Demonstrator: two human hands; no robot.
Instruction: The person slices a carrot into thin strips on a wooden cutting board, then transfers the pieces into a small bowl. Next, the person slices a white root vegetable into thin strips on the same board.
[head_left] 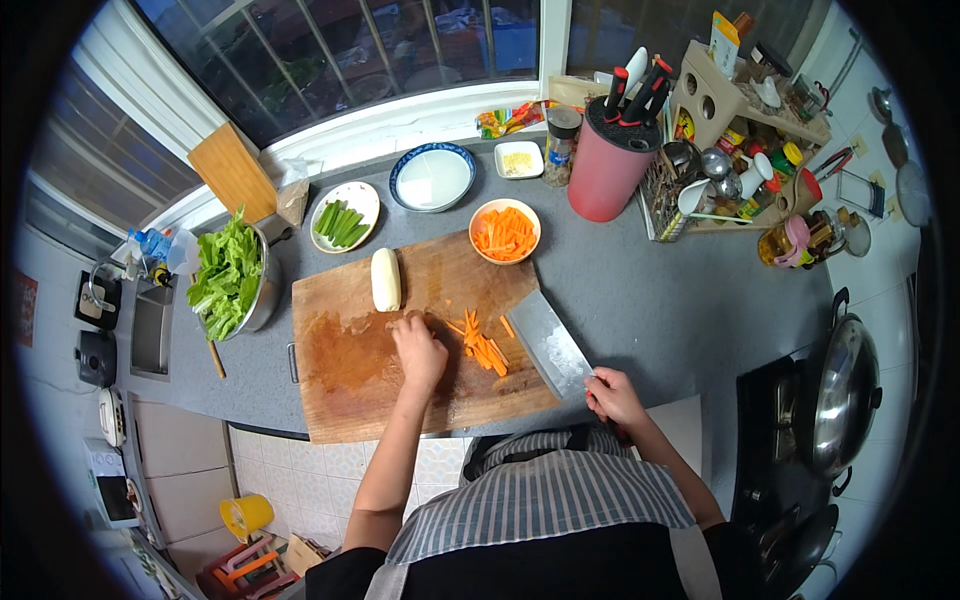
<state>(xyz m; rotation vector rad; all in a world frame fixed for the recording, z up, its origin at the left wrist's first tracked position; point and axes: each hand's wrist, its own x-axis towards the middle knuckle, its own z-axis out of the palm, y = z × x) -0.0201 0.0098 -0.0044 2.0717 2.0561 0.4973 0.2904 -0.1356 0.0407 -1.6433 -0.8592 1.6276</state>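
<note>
My right hand (613,397) grips a cleaver (552,345) by its handle, the broad blade angled over the right edge of the wooden cutting board (335,375). Pale smears mark the blade. On the board's middle, my left hand (421,352) is curled with fingertips down; what they hold, if anything, is hidden. Just beyond those fingers lies a pale, peeled, radish-like vegetable (386,280). A small heap of carrot strips (482,345) rests between my left hand and the blade. More carrot strips fill a bowl (472,226) at the board's far right corner.
Behind the board stand a plate of green slices (358,192), a blue-rimmed dish (396,185) and a small white dish (502,158). Leafy greens (225,270) fill a metal pot at left. A red knife block (605,175) and spice rack stand back right; a lidded wok (850,390) is far right.
</note>
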